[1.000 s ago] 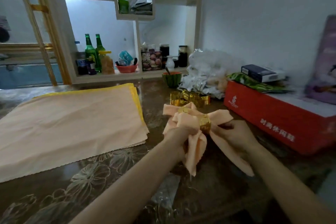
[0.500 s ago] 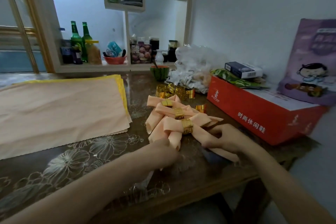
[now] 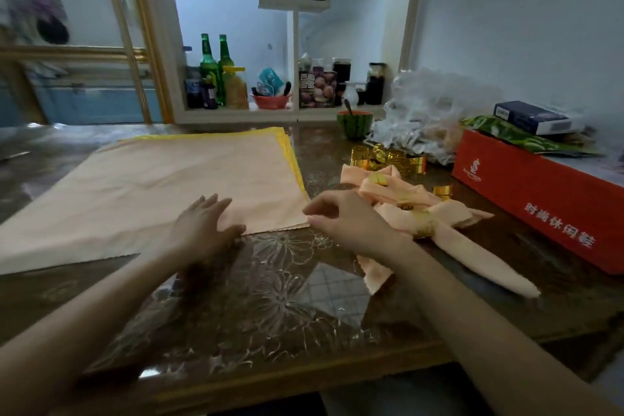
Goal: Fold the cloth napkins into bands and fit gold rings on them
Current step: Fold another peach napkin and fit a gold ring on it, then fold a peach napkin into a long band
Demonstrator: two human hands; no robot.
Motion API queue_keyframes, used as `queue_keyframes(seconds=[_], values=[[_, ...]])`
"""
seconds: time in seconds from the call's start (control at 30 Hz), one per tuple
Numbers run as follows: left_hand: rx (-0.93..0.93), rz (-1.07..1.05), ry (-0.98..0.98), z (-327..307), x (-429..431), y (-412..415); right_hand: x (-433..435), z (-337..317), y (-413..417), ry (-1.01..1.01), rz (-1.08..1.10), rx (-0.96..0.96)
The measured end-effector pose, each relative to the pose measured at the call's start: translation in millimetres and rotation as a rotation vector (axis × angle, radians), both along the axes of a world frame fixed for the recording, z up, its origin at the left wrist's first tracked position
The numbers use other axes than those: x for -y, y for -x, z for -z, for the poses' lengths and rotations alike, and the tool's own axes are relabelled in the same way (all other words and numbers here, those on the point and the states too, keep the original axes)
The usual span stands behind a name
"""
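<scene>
A stack of flat peach napkins [image 3: 162, 186], with yellow ones showing at its far edge, lies on the left of the table. My left hand [image 3: 202, 230] rests flat on the stack's near right corner, fingers straight. My right hand [image 3: 347, 223] hovers just right of that corner with fingers loosely curled, holding nothing. To its right lies a pile of folded peach napkins [image 3: 466, 246], each wearing a gold ring [image 3: 423, 224]. Loose gold rings [image 3: 388, 159] sit in a heap behind the pile, and one single ring [image 3: 443, 191] lies apart.
An orange shoebox [image 3: 547, 199] with packets and a dark box on top stands at the right. A crumpled plastic bag [image 3: 429, 118] and a watermelon-patterned bowl [image 3: 354, 123] sit at the back. Shelves with bottles and jars line the far wall. The table edge [image 3: 270, 378] runs close to me.
Both hands let go of the ringed napkin, which now lies on the pile. They moved left to the near right corner of the flat stack.
</scene>
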State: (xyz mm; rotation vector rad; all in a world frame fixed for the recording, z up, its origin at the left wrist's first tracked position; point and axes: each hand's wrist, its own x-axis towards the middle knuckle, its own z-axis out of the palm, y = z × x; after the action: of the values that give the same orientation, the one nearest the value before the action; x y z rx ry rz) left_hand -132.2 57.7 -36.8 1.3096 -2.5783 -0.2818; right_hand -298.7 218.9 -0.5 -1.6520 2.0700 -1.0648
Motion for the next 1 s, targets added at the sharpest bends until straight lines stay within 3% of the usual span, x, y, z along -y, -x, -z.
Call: queue_keyframes(seconds=[0.07, 0.2, 0.4, 0.47, 0.53, 0.67, 0.73, 1.0], values=[[0.081, 0.0, 0.005, 9, 10, -8, 37, 12, -20, 0.013, -0.007, 0.105], [-0.024, 0.094, 0.08, 14, 14, -8, 92, 27, -39, 0.028, 0.152, 0.204], [-0.087, 0.123, 0.168, 26, 32, -10, 118, 37, -31, -0.035, 0.16, -0.002], [-0.094, 0.135, 0.168, 27, 38, -8, 114, 33, -25, -0.02, 0.123, 0.016], [-0.175, 0.131, 0.12, 28, 45, -9, 115, 32, -23, -0.039, 0.063, 0.011], [-0.378, 0.081, 0.016, 21, 48, -11, 116, 35, -15, -0.156, 0.03, -0.225], [-0.426, 0.04, 0.03, 15, 48, -17, 117, 38, -15, -0.122, 0.046, -0.296], [-0.478, -0.059, -0.137, 0, 44, -47, 110, 51, -15, -0.012, 0.182, -0.292]])
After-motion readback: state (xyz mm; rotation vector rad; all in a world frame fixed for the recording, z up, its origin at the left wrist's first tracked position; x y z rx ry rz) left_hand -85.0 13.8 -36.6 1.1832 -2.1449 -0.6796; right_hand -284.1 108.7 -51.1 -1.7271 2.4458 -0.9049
